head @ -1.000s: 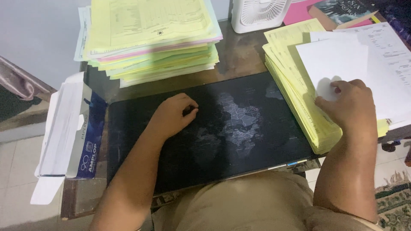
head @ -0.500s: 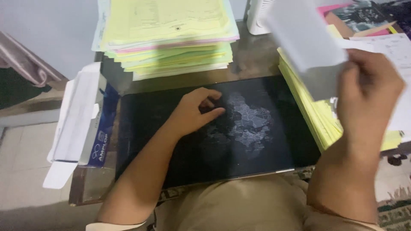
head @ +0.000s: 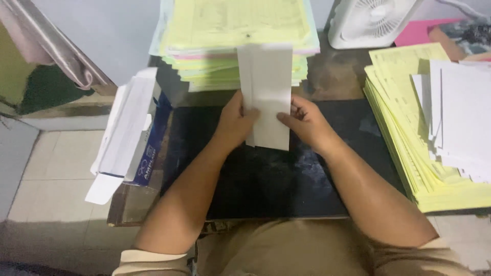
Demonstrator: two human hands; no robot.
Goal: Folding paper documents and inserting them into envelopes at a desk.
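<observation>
The envelope (head: 268, 94) is plain white. The mat (head: 266, 179) is black. The paper piles (head: 230, 30) are yellow with some pink. The box (head: 135, 133) is white and blue. The fan (head: 371, 20) is white.

Desk (head: 327, 76): dark wooden top, worn, as we see it between the piles. Directly on it we record: one black mat (head: 266, 179) covering the centre up to the near edge; one tall stack of yellow forms (head: 235, 36) at the far edge, with pink and pale blue sheets among them; one second stack of yellow forms (head: 404, 138) at our right, bearing loose white sheets (head: 460, 117); one white fan (head: 371, 20) at the far right; one opened blue-and-white box (head: 135, 133) overhanging the left edge.
</observation>
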